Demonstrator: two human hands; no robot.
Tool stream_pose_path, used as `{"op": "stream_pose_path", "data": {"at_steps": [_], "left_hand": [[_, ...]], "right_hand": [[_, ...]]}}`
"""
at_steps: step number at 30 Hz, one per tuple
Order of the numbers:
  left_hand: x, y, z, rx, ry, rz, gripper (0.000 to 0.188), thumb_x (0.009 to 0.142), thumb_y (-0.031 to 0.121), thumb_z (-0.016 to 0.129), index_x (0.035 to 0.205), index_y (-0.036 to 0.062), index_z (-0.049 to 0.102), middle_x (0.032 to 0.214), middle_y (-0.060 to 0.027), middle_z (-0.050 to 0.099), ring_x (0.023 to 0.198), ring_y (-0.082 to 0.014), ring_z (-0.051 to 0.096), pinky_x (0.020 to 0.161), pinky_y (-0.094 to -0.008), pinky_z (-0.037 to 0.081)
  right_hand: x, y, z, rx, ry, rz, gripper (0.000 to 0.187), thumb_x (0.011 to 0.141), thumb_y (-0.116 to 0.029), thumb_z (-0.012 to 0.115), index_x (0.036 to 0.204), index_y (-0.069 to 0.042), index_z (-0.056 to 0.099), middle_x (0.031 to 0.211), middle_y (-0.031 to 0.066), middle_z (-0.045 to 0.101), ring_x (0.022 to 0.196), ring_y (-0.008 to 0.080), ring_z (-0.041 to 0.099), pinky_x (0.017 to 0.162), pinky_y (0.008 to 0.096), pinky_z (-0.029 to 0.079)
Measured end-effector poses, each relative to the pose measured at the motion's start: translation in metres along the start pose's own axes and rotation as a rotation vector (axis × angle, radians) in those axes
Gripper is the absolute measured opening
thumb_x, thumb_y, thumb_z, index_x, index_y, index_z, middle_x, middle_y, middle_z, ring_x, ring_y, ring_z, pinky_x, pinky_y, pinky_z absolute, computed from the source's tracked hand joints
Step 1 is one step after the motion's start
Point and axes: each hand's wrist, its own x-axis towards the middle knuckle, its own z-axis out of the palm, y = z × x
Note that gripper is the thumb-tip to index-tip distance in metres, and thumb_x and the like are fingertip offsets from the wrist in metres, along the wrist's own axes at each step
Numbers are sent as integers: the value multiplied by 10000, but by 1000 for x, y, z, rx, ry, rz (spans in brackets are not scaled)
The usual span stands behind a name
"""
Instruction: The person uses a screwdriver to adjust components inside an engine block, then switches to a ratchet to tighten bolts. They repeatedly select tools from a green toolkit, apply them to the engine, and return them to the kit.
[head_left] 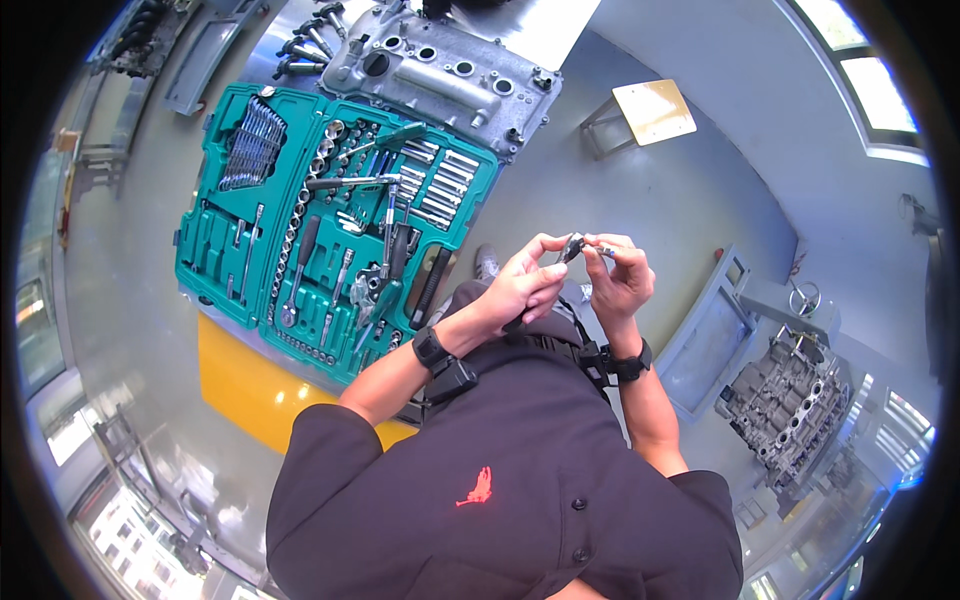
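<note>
Both the left hand (pixel 525 285) and the right hand (pixel 620 275) pinch a small dark metal part (pixel 574 247) between their fingertips at chest height, right of the open teal tool case (pixel 215 250) on the desk (pixel 240 385).

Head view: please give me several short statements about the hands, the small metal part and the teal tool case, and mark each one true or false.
1. Both hands, the left hand and the right hand, hold one small dark metal part between them. True.
2. The open teal plastic tool case lies on the person's right. False: it lies on the left.
3. A silver metal engine cover lies beyond the case. True.
4. The wrists are bare. False: each wears a black band.
</note>
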Motion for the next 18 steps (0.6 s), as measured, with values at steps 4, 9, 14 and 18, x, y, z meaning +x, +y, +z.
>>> {"op": "stream_pose_path", "data": {"at_steps": [4, 9, 14, 18], "left_hand": [[-8, -9, -12, -302, -72, -68, 277, 1017, 183, 434, 1292, 207, 420, 508, 79, 347, 361, -60, 352, 415, -218, 305], [-24, -6, -18, -430, -79, -78, 267, 1023, 172, 413, 1285, 220, 430, 512, 81, 345, 363, -61, 359, 411, -215, 300], [-32, -10, -17, -344, -13, -42, 260, 1023, 170, 410, 1280, 212, 410, 517, 74, 344, 365, -58, 360, 409, -212, 306], [-44, -12, -12, -171, 0, -30, 250, 1020, 197, 422, 1268, 196, 387, 525, 67, 352, 361, -62, 357, 408, -215, 319]], "right_hand": [[0, 4, 10, -104, -61, -101, 252, 787, 34, 735, 959, -22, 559, 886, 138, 685, 850, 250, 675, 717, 338, 561], [-12, -2, 26, -184, -75, -130, 278, 772, 2, 754, 967, -40, 560, 878, 121, 692, 850, 268, 662, 754, 361, 571], [-16, -6, 32, -262, -60, -163, 273, 769, -6, 759, 955, -37, 562, 886, 122, 699, 872, 259, 653, 809, 408, 573], [-25, -13, 37, -207, -28, -118, 259, 772, -6, 757, 947, -28, 568, 885, 124, 696, 869, 256, 650, 853, 451, 560]]}}
